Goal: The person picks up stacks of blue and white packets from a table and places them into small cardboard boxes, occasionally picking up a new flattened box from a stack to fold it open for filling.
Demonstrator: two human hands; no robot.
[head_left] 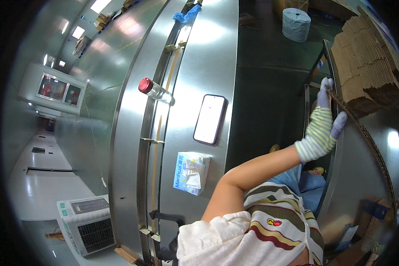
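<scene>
A brown corrugated cardboard sheet (371,137), seen nearly edge-on and slightly bowed, stretches between my two hands. My left hand (317,131), in a striped knit glove with pale purple fingertips, grips its upper end, the fingers long and the thumb apart along the sheet. At the lower right rim my right hand (377,247), also gloved, is at the sheet's lower end. Its fingertips show past the sheet's edge, and the rest is dim and partly hidden. Beyond my left hand lies a thick stack of flat cardboard (359,62).
To the left, a long metal bench (186,119) carries a phone (209,119), a tissue box (191,173) and a red-capped bottle (156,90). A wrapped roll (296,25) stands on the floor ahead. An open cardboard box (365,221) lies near my right hand.
</scene>
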